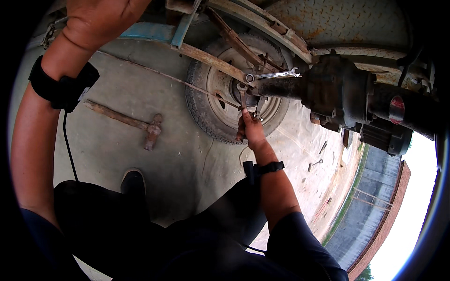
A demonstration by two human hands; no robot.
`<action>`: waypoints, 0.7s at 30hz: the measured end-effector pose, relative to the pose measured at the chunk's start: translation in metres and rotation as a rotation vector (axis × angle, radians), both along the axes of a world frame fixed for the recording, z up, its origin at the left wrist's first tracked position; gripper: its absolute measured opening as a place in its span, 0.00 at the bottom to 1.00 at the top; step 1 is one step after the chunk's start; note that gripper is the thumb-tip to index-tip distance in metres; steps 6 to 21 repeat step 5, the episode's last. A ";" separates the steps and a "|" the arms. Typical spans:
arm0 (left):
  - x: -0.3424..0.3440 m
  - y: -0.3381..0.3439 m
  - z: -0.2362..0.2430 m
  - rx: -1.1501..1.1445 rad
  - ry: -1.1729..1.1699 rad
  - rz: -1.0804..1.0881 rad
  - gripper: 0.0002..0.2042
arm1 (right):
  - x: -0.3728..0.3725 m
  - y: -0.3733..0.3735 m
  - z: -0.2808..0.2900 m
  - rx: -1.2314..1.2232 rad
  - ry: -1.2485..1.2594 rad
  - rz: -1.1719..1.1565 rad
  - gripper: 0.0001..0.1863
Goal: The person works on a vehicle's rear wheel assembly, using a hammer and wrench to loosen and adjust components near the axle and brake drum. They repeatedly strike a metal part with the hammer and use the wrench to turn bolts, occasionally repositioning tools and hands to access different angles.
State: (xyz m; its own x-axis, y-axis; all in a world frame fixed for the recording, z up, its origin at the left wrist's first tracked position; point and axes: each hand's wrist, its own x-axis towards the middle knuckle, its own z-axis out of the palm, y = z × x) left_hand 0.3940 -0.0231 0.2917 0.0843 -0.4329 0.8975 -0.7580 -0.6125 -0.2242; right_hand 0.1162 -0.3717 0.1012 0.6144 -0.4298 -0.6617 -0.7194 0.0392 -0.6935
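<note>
My right hand (252, 127) is closed around an open-end wrench (243, 97), which points up toward the end of a rusty frame bar (211, 62) by the wheel hub. Above it, a shiny combination wrench (276, 75) lies along the axle tube, its ring end at a bolt there; no hand touches it. Behind my right hand stands a dusty wheel with a black tire (199, 105). Up at the left, my left hand (103, 21) reaches beside the blue-painted frame (147, 31). Its fingers fall outside the picture, so what they do is hidden.
A wooden-handled hammer (151, 131) lies on the concrete floor at the left. A dark axle housing with a motor (340, 91) juts in from the right. A thin rod (159, 74) crosses in front of the wheel. Small tools (315, 165) lie on the ground farther right.
</note>
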 end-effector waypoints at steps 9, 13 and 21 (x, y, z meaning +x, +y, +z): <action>-0.008 0.000 0.005 0.062 0.051 0.082 0.15 | 0.006 -0.024 0.006 0.042 0.083 0.114 0.28; -0.008 0.000 0.005 0.062 0.051 0.082 0.15 | 0.006 -0.024 0.006 0.042 0.083 0.114 0.28; -0.008 0.000 0.005 0.062 0.051 0.082 0.15 | 0.006 -0.024 0.006 0.042 0.083 0.114 0.28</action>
